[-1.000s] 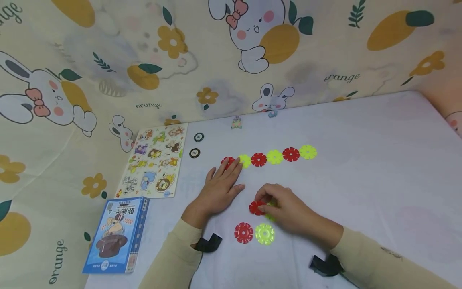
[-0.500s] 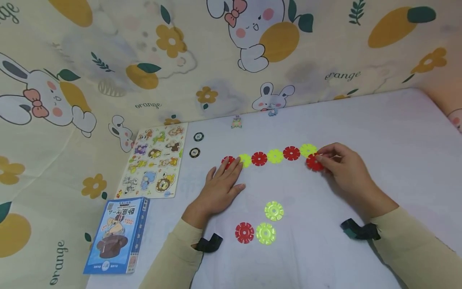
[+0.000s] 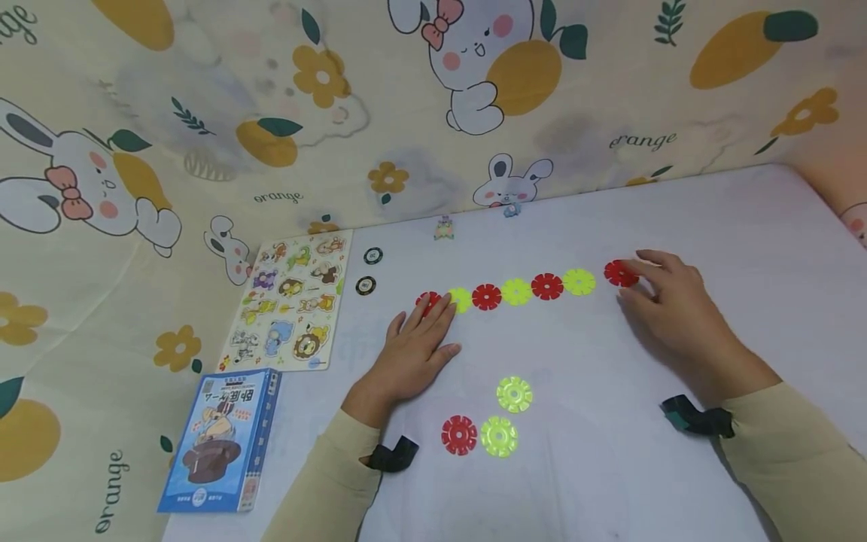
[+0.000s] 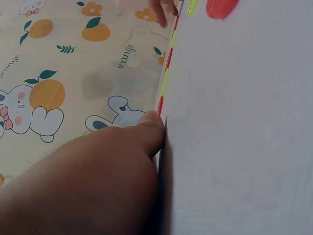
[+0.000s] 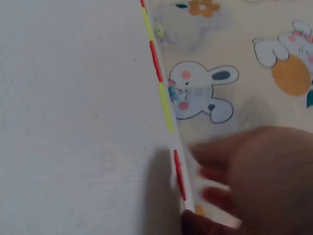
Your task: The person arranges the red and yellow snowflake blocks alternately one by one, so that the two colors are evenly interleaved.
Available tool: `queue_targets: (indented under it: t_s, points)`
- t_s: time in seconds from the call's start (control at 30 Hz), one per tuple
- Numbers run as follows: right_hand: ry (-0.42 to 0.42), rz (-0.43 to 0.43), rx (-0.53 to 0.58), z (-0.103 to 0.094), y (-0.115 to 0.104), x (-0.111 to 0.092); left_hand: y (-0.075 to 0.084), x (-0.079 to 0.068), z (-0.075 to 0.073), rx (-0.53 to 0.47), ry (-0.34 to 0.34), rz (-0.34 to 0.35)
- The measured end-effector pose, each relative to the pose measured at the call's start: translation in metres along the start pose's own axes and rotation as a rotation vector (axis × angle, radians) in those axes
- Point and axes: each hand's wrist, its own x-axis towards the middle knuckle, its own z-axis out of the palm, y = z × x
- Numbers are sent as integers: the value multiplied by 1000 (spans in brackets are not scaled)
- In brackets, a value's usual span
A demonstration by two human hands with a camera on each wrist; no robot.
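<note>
Room lies between the disc row (image 3: 517, 291) and three nearer discs (image 3: 498, 426), the left hand (image 3: 415, 360) blocking its left side.

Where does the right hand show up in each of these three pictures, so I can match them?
Head view: right hand right of center, fingers at a red disc.
Left wrist view: at the top edge near the middle, only partly in frame.
Right wrist view: lower right, large and blurred.
Shared landmark: the row of red and yellow discs, seen from above in the head view, nearly edge-on in both wrist views.
</note>
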Motion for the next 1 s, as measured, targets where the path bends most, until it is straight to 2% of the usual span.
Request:
queue_targets:
  t_s: [0.1,0.2,0.4,1.0]
  points:
    - [-70,-82,-154,3,-1,-1,1,0,0,-2,1,1]
    - [-82,-126,-240,5,-2,-3,1,1,-1,-1,3,0]
    - [-58,-144,-247,7,-5,-4,2,0,-2,4,4,-2]
    - [-108,-141,-264,10,-7,-4,2,1,-2,-7,-6,-8]
